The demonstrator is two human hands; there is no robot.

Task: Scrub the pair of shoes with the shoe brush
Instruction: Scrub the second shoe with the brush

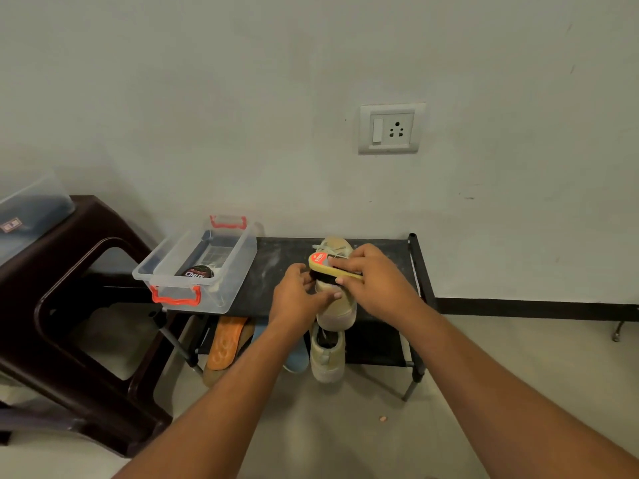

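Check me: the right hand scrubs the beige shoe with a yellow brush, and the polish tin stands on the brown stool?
The polish tin lies inside the clear box, not on the stool; the head view shows it. The right hand does hold the yellow brush on the beige shoe.

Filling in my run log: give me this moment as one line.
phase: brushing | right hand: grips shoe brush on beige shoe atop rack | left hand: holds that shoe | other shoe: below, untouched
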